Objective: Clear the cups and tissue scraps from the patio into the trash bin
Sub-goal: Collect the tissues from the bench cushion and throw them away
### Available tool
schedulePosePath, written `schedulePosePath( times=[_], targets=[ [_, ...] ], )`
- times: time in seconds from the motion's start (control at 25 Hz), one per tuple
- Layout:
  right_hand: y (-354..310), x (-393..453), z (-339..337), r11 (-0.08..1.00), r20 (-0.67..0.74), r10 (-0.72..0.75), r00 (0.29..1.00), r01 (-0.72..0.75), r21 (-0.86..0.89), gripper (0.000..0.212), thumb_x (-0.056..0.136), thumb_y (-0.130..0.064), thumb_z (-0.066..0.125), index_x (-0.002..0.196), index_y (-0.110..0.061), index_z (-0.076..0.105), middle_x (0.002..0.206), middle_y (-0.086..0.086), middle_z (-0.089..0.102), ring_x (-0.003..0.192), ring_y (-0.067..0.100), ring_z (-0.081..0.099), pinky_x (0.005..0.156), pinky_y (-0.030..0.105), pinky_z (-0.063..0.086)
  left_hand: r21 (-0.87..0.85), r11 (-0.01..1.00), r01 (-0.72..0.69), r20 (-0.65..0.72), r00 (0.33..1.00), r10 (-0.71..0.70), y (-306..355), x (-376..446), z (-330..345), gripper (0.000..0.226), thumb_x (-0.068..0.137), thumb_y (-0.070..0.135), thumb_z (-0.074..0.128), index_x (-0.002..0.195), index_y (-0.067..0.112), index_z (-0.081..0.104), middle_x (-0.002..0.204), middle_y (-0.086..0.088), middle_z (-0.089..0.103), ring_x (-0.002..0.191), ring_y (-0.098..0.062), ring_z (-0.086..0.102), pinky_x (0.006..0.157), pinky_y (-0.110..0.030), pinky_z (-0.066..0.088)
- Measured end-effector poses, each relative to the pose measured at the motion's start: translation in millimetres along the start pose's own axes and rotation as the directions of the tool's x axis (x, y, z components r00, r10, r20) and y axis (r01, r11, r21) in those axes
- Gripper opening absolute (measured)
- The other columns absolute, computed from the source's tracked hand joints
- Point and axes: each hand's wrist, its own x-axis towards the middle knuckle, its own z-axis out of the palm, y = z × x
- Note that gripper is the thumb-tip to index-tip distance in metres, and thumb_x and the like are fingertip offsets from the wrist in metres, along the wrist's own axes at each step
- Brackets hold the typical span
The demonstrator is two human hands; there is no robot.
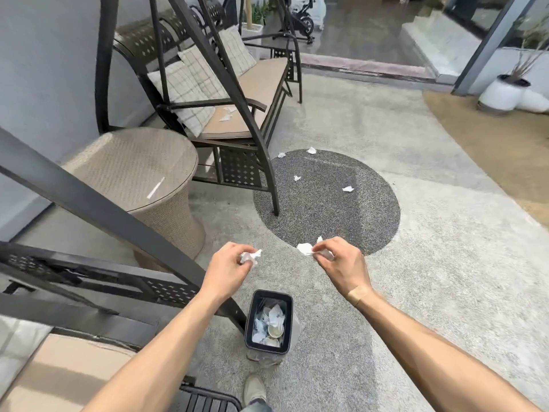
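Observation:
A small black trash bin (253, 322) stands on the patio floor between my forearms, holding crumpled tissues and paper cups. My left hand (228, 270) is closed on a crumpled white tissue scrap (251, 257), held above and beyond the bin. My right hand (338, 263) pinches another white tissue scrap (305, 248) at about the same height. Several more scraps lie on the dark round floor patch (326, 203), such as one scrap (348, 189) on its right part. Two scraps (227, 114) rest on the swing bench seat. A white paper strip (156, 187) lies on the round wicker table.
A metal swing bench (252, 84) with checked cushions stands at the left, its frame leg (273, 188) reaching onto the dark patch. A round wicker table (133, 162) sits beside it. White planters (505, 93) stand at far right. My shoe (254, 388) is just behind the bin.

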Motion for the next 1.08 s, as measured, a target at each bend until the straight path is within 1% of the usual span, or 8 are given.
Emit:
schedulePosePath(
  times=[0.12, 0.24, 0.4, 0.52, 0.64, 0.72, 0.88, 1.08],
  targets=[
    [8, 24, 29, 0.998, 0.048, 0.066, 0.997, -0.066, 0.009, 0.013, 0.080, -0.021, 0.076, 0.092, -0.021, 0.073, 0.098, -0.003, 0.069, 0.086, 0.010, 0.063, 0.080, 0.025, 0.051, -0.001, 0.999, 0.048, 0.053, 0.997, -0.048, -18, 28, 5, 0.026, 0.085, 0.013, 0.067, 0.105, 0.030, 0.069, 0.103, 0.008, 0.059, 0.084, -0.004, 0.059, 0.081, -0.024, 0.048],
    [23, 35, 57, 0.991, 0.127, 0.132, 0.983, -0.133, 0.001, 0.014, 0.081, -0.023, 0.075, 0.095, -0.021, 0.072, 0.099, -0.002, 0.069, 0.088, 0.012, 0.063, 0.082, 0.033, 0.054, -0.001, 0.995, 0.100, 0.125, 0.987, -0.099, -34, 41, 22, 0.029, 0.085, 0.012, 0.068, 0.107, 0.030, 0.068, 0.106, 0.008, 0.058, 0.087, -0.003, 0.060, 0.081, -0.021, 0.048],
    [57, 46, 99, 0.981, 0.227, 0.192, 0.955, -0.194, -0.014, 0.013, 0.083, -0.024, 0.073, 0.095, -0.024, 0.072, 0.103, -0.001, 0.070, 0.086, 0.015, 0.065, 0.080, 0.036, 0.054, 0.049, 0.977, 0.208, 0.210, 0.954, -0.214, -62, 51, 58, 0.030, 0.086, 0.016, 0.066, 0.112, 0.029, 0.067, 0.110, 0.004, 0.061, 0.089, -0.008, 0.061, 0.085, -0.028, 0.050],
    [91, 47, 142, 0.975, 0.318, 0.220, 0.922, -0.209, -0.069, 0.013, 0.086, -0.027, 0.070, 0.099, -0.025, 0.070, 0.106, -0.001, 0.070, 0.079, 0.012, 0.064, 0.078, 0.032, 0.055, 0.081, 0.946, 0.313, 0.258, 0.910, -0.323, -92, 58, 97, 0.032, 0.085, 0.018, 0.067, 0.116, 0.025, 0.067, 0.112, -0.002, 0.064, 0.092, -0.016, 0.063, 0.086, -0.035, 0.051],
    [126, 44, 199, 0.975, 0.436, 0.212, 0.875, -0.158, -0.157, 0.014, 0.089, -0.025, 0.067, 0.103, -0.024, 0.070, 0.106, 0.000, 0.071, 0.069, 0.006, 0.059, 0.067, 0.017, 0.048, 0.055, 0.904, 0.424, 0.280, 0.863, -0.421, -126, 58, 146, 0.031, 0.085, 0.017, 0.069, 0.115, 0.021, 0.067, 0.113, -0.003, 0.064, 0.093, -0.017, 0.062, 0.087, -0.031, 0.049],
    [153, 37, 247, 0.969, 0.508, 0.219, 0.833, -0.127, -0.211, 0.015, 0.090, -0.024, 0.065, 0.105, -0.025, 0.069, 0.106, -0.001, 0.070, 0.064, 0.006, 0.058, 0.058, 0.013, 0.041, 0.057, 0.871, 0.489, 0.304, 0.822, -0.481, -157, 52, 191, 0.030, 0.086, 0.017, 0.069, 0.115, 0.020, 0.067, 0.114, -0.002, 0.063, 0.094, -0.016, 0.061, 0.084, -0.025, 0.046],
    [203, 16, 333, 0.958, 0.597, 0.261, 0.758, -0.130, -0.254, 0.016, 0.090, -0.023, 0.065, 0.106, -0.026, 0.067, 0.107, -0.001, 0.068, 0.067, 0.013, 0.065, 0.058, 0.019, 0.045, 0.082, 0.806, 0.586, 0.318, 0.751, -0.578, -224, 34, 272, 0.031, 0.084, 0.019, 0.070, 0.115, 0.024, 0.066, 0.117, 0.002, 0.064, 0.096, -0.012, 0.060, 0.083, -0.021, 0.042],
    [252, 4, 410, 0.932, 0.637, 0.356, 0.684, -0.213, -0.293, 0.021, 0.090, -0.021, 0.065, 0.110, -0.023, 0.064, 0.109, 0.004, 0.066, 0.083, 0.023, 0.066, 0.069, 0.027, 0.047, 0.157, 0.720, 0.676, 0.330, 0.651, -0.683, -292, 31, 334, 0.030, 0.085, 0.023, 0.070, 0.114, 0.025, 0.065, 0.106, -0.002, 0.067, 0.090, -0.021, 0.062, 0.084, -0.036, 0.051]
  ],
)
